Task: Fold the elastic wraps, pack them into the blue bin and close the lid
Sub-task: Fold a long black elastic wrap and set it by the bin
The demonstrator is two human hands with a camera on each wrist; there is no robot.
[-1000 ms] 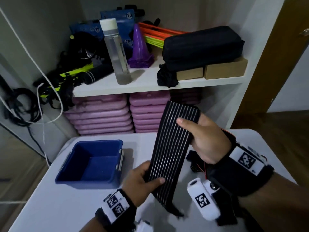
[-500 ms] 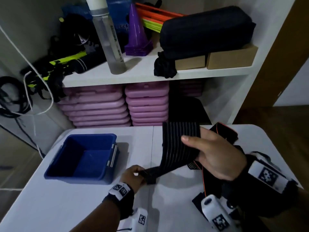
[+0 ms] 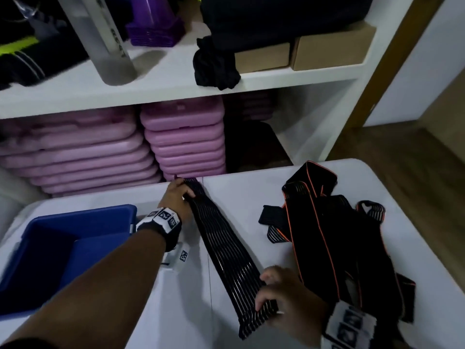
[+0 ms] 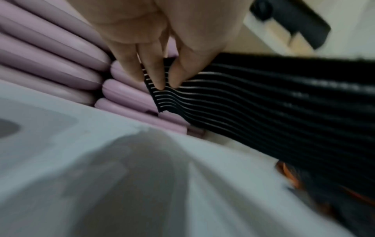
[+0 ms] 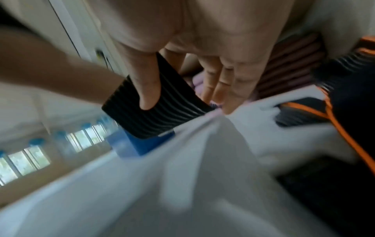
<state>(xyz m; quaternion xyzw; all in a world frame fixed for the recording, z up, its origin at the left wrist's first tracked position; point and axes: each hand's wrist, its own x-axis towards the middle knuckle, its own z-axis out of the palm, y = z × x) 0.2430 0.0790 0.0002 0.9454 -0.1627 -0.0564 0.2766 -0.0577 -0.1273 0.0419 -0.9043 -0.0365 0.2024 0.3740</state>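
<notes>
A black ribbed elastic wrap (image 3: pixel 226 250) stretches lengthwise across the white table (image 3: pixel 239 195). My left hand (image 3: pixel 180 195) pinches its far end at the table's back edge; thumb and fingers (image 4: pixel 158 80) nip the fabric (image 4: pixel 263 104). My right hand (image 3: pixel 279 295) grips the near end, thumb (image 5: pixel 148 89) on top of the wrap (image 5: pixel 162 115). The open blue bin (image 3: pixel 75 238) sits at the left with nothing showing inside; no lid is in view. A heap of black wraps with orange edging (image 3: pixel 334 238) lies at the right, also visible in the right wrist view (image 5: pixel 345 128).
Behind the table stands a white shelf unit (image 3: pixel 276 79) with stacked pink cases (image 3: pixel 181 144) below. On the shelf are a clear bottle (image 3: pixel 108 46), purple cones (image 3: pixel 156 23), a black bag and cardboard boxes (image 3: pixel 327 51). Wooden floor (image 3: pixel 415 167) lies at the right.
Both hands brought the striped wrap down from the air and drew it out flat on the table. My left hand moved to the far edge, my right hand toward me.
</notes>
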